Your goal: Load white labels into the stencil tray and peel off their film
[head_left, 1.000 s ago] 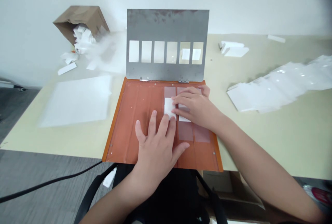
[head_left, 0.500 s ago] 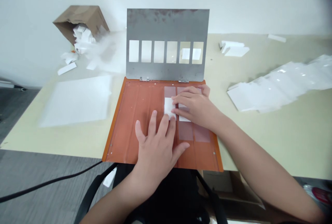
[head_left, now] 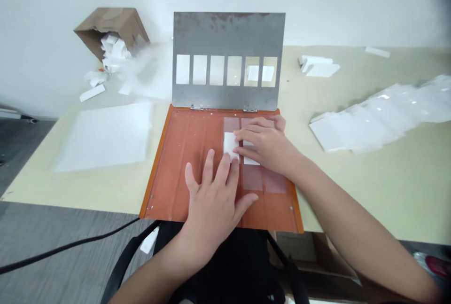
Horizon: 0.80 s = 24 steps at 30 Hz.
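Observation:
My left hand (head_left: 213,205) lies flat on an orange hinged board (head_left: 190,177) with its fingers spread, and its index fingertip reaches the lower edge of a white rectangular card (head_left: 230,145). My right hand (head_left: 266,143) rests across the board's right side, its fingertips and thumb at that card. A second white card (head_left: 251,161) lies partly hidden under the right palm. Translucent pinkish pads (head_left: 252,178) sit in a grid on the board, and my hands cover part of it.
A hinged steel plate (head_left: 227,59) with several rectangular windows stands behind the board. A tipped cardboard box (head_left: 109,24) spills white pieces at back left. A white sheet (head_left: 104,137) lies left, and a fanned row of white cards in plastic (head_left: 380,118) lies right.

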### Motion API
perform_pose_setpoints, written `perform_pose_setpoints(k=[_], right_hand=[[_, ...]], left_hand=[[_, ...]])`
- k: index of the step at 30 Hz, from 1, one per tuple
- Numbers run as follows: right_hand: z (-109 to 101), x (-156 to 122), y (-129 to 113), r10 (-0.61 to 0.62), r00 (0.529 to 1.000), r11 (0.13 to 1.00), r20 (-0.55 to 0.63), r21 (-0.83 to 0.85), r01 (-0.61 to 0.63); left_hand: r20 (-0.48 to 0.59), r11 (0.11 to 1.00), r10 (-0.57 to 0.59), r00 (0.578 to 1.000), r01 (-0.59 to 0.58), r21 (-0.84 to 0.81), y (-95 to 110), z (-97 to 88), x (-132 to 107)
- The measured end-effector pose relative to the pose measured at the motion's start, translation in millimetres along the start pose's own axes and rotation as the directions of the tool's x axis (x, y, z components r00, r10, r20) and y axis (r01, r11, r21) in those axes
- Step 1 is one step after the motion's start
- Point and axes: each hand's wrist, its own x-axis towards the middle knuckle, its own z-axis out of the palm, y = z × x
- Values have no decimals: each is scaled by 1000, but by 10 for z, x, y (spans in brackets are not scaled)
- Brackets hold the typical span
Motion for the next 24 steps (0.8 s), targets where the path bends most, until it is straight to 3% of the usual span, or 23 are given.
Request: perform_pose_setpoints(k=[16,24], right_hand=[[3,5,25,8,1000,1000,-15,13,-8],[25,56,55,69,998,996,9,-52,-69]], left_hand=[[42,1000,-8,999,9,-24,-11,17,3],[64,998,-8,998,12,-69,-29,8,2]])
